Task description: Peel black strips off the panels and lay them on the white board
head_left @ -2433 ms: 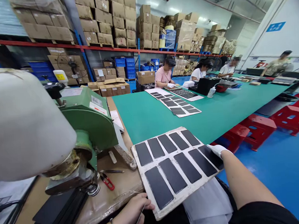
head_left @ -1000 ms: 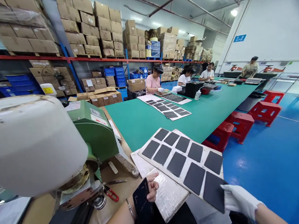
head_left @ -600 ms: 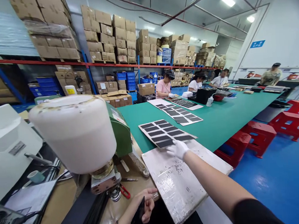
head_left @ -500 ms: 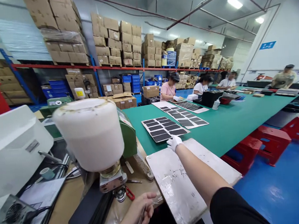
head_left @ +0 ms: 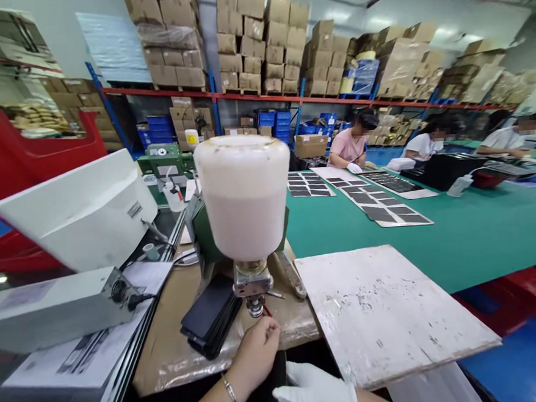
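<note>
The board (head_left: 390, 315) is bare; the left hand (head_left: 257, 360) is curled, any hold hidden; the right hand (head_left: 314, 394) is open, empty.

Well left of the gloved hand (head_left: 316, 393), a white machine housing (head_left: 73, 211) tilts up behind a grey fan-vented unit (head_left: 50, 308) lying on papers (head_left: 84, 361). Far ahead of that hand, sheets of black pads (head_left: 381, 202) lie on a green-topped bench (head_left: 436, 244), with three seated co-workers (head_left: 423, 147) along it (the nearest in a pink shirt). Behind them, cartons (head_left: 257, 48) tower on red-beamed shelving (head_left: 251, 95). Right of the hand, red stools (head_left: 526, 287) blur past the bench.
</note>
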`<state>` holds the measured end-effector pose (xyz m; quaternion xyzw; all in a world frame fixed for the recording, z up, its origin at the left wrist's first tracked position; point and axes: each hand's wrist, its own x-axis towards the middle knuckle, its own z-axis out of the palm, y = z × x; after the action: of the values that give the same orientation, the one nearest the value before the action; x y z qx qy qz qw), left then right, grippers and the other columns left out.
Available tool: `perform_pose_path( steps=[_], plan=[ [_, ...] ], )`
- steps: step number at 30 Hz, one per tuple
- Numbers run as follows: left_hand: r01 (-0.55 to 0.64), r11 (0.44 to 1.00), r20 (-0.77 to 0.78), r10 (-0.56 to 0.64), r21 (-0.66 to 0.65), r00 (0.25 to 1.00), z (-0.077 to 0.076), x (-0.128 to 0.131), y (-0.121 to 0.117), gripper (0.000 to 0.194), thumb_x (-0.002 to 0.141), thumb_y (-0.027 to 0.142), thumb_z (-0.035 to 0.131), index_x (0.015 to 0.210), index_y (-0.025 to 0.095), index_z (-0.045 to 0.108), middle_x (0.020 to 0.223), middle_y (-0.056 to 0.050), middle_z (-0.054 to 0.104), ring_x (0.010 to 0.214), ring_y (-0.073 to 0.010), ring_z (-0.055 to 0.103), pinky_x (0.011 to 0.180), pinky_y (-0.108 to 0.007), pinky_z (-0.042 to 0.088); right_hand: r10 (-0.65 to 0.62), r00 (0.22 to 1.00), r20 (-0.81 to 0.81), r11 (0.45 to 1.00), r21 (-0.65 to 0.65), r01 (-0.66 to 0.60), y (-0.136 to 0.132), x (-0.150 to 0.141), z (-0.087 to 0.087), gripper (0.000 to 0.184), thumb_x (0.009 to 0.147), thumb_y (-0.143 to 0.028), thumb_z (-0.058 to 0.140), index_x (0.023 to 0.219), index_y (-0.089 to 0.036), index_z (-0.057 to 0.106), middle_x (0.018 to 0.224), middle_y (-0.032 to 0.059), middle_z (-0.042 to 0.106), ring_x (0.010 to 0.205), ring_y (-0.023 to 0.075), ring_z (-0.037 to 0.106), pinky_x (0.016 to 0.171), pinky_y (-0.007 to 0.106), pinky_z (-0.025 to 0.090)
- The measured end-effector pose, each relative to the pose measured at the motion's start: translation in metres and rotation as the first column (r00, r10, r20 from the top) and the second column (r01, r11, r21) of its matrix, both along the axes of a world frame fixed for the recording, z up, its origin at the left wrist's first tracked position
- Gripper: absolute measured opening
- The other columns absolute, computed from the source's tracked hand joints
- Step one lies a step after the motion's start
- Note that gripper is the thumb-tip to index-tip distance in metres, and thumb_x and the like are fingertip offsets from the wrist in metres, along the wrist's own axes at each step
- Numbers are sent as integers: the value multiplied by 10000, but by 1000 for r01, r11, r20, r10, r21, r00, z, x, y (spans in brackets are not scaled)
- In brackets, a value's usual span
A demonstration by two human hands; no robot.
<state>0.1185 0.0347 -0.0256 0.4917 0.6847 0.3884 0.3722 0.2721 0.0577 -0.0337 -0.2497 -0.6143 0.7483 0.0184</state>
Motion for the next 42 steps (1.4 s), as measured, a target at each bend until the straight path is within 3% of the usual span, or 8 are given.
perform_pose_path(
  steps=[4, 8, 11, 19, 24, 31, 35, 42],
  plan=[
    [3, 1000, 2, -3, 28, 1000, 14, -1, -8, 207, 834, 339, 445, 741, 205, 572, 693, 5, 569, 698, -175, 504, 667, -283, 339, -127, 992, -14, 983, -137, 124, -15, -13, -1, 616, 667, -650, 589, 973, -118, 532, 565, 10, 614, 351, 96, 496, 343, 191, 380],
    [42, 998, 56, -44, 42, 997, 28, -19, -18, 239, 808, 381, 514, 672, 189, 559, 659, 16, 538, 660, -148, 479, 630, -261, 336, -209, 975, -75, 973, -113, 200, 15, 16, 19, 394, 782, -508, 549, 743, -116, 567, 365, -27, 510, 252, 72, 396, 275, 154, 209],
    [124, 992, 222, -119, -9, 968, 37, -29, -21, 298, 808, 435, 494, 703, 164, 561, 607, 16, 520, 518, -109, 451, 495, -228, 331, -346, 929, -135, 936, -115, 332, 43, 43, 31, 528, 844, -473, 495, 438, -137, 490, 267, -29, 388, 252, 57, 366, 323, 182, 216],
    [157, 983, 723, -174, 91, 669, 75, -18, -23, 189, 818, 275, 535, 946, 138, 563, 562, 13, 599, 327, -34, 390, 339, -143, 253, -497, 835, -236, 821, -441, 364, 72, 31, 58, 567, 850, -359, 497, 343, -204, 295, 220, -55, 269, 210, 59, 294, 335, 216, 215],
    [62, 997, 737, -78, 49, 672, 87, -34, -46, 482, 828, 189, 495, 1299, 126, 407, 588, 9, 626, 332, -41, 427, 367, -145, 284, -489, 839, -238, 837, -399, 375, 71, 31, 66, 552, 871, -347, 483, 365, -192, 327, 237, -53, 289, 228, 55, 299, 346, 213, 211],
    [186, 982, 702, -107, -37, 704, 77, -33, -56, 440, 827, 208, 502, 1256, 117, 466, 622, -8, 638, 348, -37, 441, 385, -152, 278, -449, 887, -110, 853, -347, 389, 75, 63, 72, 583, 872, -401, 473, 351, -184, 328, 235, -46, 286, 232, 53, 303, 364, 219, 207],
    [265, 962, 697, -238, 72, 676, 78, -15, -41, 431, 855, 260, 482, 1264, 130, 442, 649, -10, 636, 343, -34, 427, 374, -151, 279, -446, 878, -175, 869, -318, 378, 70, 55, 78, 618, 880, -383, 452, 308, -180, 335, 223, -39, 268, 223, 53, 305, 359, 220, 218],
    [122, 983, 686, -185, 139, 704, 93, -17, -45, 190, 857, 246, 458, 1012, 147, 505, 658, -1, 620, 341, -26, 413, 376, -148, 259, -409, 884, -228, 877, -366, 311, 56, 18, 76, 634, 865, -410, 459, 290, -201, 290, 214, -41, 254, 222, 59, 302, 349, 219, 250]
  ],
)
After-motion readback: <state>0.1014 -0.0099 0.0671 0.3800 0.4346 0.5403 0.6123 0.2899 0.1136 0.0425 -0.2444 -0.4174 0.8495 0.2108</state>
